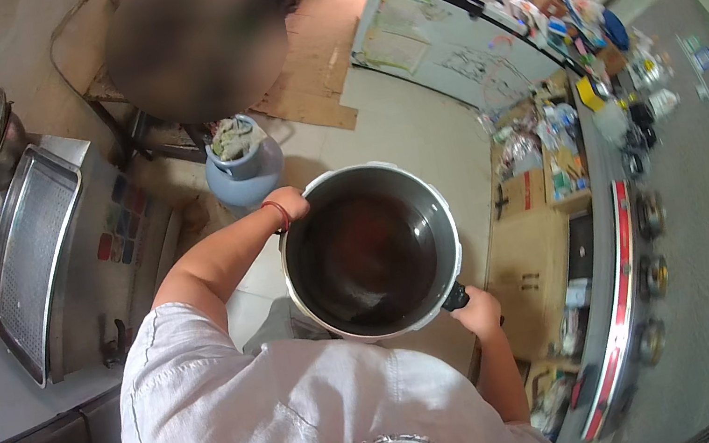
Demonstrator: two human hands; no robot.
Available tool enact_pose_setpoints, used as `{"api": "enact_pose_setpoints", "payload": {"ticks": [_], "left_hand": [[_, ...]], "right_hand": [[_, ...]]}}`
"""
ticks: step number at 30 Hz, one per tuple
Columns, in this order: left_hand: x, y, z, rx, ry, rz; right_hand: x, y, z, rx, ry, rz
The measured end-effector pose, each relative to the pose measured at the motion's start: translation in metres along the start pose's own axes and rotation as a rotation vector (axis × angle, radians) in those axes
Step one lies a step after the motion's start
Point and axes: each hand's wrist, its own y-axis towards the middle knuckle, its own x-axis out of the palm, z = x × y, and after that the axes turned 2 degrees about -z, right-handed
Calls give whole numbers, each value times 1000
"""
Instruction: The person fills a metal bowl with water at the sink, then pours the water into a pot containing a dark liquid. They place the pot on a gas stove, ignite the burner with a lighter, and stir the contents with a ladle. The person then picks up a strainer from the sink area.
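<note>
A large metal pressure-cooker pot [370,251] without a lid is held in front of my body, its mouth facing up. Inside it is dark, with a reddish-brown patch and shiny reflections; whether it holds liquid I cannot tell. My left hand [289,206], with a red bracelet at the wrist, grips the pot's upper left rim side. At the lower right, my right hand [478,310] is closed around the pot's black handle.
A blue gas cylinder [245,173] with a cloth on top stands on the floor beyond my left hand. To the right runs a counter with a several-burner gas stove [616,310]. A perforated metal tray [38,263] lies at left. A white chest-like appliance [438,50] stands ahead.
</note>
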Motion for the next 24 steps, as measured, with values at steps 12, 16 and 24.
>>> {"api": "enact_pose_setpoints", "payload": {"ticks": [12, 16, 24], "left_hand": [[-226, 255, -17, -201, -10, 171], [-304, 303, -50, -304, -75, 250], [-419, 331, -156, -613, -141, 414]], "right_hand": [[-71, 383, -148, -200, -106, -58], [-96, 487, -231, -323, -90, -106], [-119, 663, -413, -717, -212, -246]]}}
